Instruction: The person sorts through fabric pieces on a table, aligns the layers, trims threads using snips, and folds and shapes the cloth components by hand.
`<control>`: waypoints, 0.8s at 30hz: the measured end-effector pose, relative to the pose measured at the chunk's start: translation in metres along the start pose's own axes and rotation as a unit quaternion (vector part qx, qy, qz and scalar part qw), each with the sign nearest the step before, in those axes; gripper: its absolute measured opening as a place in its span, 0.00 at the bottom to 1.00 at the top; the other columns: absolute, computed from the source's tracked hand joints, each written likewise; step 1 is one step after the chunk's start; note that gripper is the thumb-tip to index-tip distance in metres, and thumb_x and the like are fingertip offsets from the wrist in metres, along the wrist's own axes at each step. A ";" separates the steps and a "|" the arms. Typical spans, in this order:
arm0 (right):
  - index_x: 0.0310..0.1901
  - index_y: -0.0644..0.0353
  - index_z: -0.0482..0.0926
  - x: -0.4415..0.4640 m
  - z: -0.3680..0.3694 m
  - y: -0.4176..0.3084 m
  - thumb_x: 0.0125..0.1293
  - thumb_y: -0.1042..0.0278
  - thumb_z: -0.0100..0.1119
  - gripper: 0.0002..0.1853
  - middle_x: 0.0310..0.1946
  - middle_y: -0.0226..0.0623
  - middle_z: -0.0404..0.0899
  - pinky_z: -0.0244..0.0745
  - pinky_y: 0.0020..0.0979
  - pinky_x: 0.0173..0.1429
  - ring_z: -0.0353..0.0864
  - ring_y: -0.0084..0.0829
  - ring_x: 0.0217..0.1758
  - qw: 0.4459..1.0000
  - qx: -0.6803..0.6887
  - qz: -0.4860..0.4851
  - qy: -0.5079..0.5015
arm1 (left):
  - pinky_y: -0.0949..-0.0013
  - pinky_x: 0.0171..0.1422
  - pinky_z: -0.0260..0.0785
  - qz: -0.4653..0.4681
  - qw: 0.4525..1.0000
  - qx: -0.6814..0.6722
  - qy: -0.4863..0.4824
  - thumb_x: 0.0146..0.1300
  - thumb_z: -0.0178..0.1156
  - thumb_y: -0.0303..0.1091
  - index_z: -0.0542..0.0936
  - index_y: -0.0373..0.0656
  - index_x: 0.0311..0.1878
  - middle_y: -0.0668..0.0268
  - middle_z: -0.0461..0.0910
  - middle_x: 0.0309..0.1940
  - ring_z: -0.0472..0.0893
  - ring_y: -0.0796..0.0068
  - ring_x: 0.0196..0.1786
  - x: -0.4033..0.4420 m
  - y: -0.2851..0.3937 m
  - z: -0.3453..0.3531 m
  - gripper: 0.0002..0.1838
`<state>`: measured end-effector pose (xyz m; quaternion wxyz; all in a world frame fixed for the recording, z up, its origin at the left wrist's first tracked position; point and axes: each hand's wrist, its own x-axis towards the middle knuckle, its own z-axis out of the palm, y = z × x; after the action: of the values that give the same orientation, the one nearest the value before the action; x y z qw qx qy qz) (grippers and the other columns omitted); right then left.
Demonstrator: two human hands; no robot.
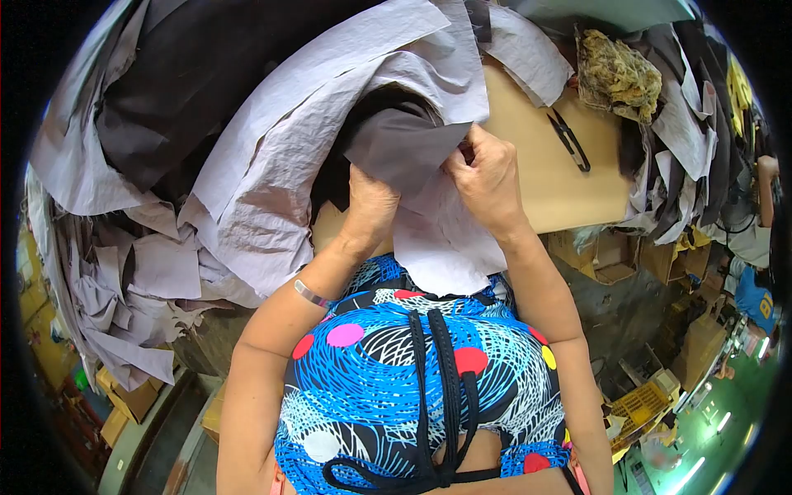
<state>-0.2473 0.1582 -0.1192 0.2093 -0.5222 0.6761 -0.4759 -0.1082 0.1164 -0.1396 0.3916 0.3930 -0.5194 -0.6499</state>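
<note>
A dark grey cloth piece is stretched between my two hands, its upper right corner pinched in my right hand. My left hand is closed on the lower left edge of the same piece. Pale grey cloth hangs below and between the hands, over the table edge. Behind them, long layers of pale fabric curve around a dark hollow.
Black thread snips lie on the tan tabletop at the right. A clear bag of yellowish material sits behind them. Fabric heaps fill the left side. A yellow crate and cardboard boxes stand lower right, near other people.
</note>
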 end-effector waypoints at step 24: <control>0.68 0.61 0.43 0.014 -0.004 0.038 0.51 0.75 0.64 0.47 0.40 0.42 0.78 0.70 0.28 0.49 0.77 0.27 0.43 0.963 0.241 0.104 -0.052 | 0.76 0.45 0.68 -0.131 0.985 -0.089 -0.061 0.57 0.60 0.32 0.74 0.39 0.46 0.69 0.76 0.38 0.75 0.81 0.39 0.019 0.009 0.003 0.14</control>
<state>-0.2747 0.1477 -0.1477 0.4124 -0.4067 0.5801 -0.5727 -0.1168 0.0989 -0.1323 0.3041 0.3812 -0.4261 -0.7620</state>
